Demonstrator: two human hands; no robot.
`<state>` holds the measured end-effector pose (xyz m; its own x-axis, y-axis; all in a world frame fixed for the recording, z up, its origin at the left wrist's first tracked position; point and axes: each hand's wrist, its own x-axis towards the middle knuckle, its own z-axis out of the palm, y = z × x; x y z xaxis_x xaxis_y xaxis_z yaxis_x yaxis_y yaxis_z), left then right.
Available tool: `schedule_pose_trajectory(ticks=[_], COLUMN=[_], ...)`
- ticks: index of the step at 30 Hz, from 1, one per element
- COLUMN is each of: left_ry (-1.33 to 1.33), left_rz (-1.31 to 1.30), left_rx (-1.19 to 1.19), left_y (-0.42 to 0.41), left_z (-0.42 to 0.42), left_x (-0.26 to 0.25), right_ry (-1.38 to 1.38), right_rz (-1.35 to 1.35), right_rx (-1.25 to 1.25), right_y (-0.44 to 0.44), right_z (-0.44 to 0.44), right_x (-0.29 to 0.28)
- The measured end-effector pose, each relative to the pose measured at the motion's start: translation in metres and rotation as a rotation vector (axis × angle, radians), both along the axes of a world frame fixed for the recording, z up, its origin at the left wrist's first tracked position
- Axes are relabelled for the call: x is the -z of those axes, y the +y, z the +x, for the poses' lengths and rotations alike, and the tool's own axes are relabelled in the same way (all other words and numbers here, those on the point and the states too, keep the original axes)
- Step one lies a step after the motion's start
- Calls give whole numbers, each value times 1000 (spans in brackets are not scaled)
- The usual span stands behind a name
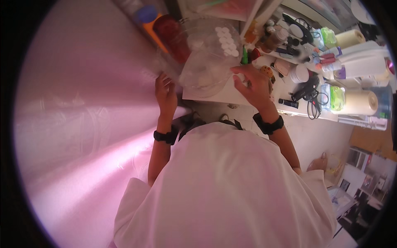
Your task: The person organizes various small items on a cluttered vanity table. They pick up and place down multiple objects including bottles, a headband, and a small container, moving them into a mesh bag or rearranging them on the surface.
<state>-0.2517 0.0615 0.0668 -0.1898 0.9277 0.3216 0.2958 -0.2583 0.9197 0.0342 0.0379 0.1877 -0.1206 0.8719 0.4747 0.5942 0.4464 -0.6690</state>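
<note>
A clear plastic container (201, 82), round-looking and partly blurred, stands at the front of a white dresser top (229, 93). Several small white discs (228, 43) lie in rows at its far right side. My right hand (256, 85) is just right of the container, thumb and forefinger apart, with no object plainly between them. On the other side my left hand (166, 93) hovers by the pink sheet-like surface, fingers loosely bent. Whether it holds any of the see-through plastic near its fingertips is unclear. A dark red bottle (170, 37) leans beyond it.
An orange bottle with a blue cap (147, 14) is behind the red one. Rightward on the dresser are a white jar (299, 73), a black hair dryer (307, 88) with its cord, a black tube (288, 103) and a cream roll (359, 102). A mirror reflects several of them.
</note>
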Motion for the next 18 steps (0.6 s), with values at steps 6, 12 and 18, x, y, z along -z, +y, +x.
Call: schedule_pose_trajectory(ticks=[6, 12, 18], left_ry=[-559, -391, -31], left_rz=[-428, -482, -249], left_rx=[317, 341, 83], left_y=[0, -17, -30], left_z=[-9, -10, -29], left_x=[19, 7, -56], right_ry=[-3, 29, -89], right_rz=[-41, -39, 96], right_rx=[37, 54, 62], right_y=[13, 30, 44], right_z=[11, 19, 17], right_x=[14, 19, 9])
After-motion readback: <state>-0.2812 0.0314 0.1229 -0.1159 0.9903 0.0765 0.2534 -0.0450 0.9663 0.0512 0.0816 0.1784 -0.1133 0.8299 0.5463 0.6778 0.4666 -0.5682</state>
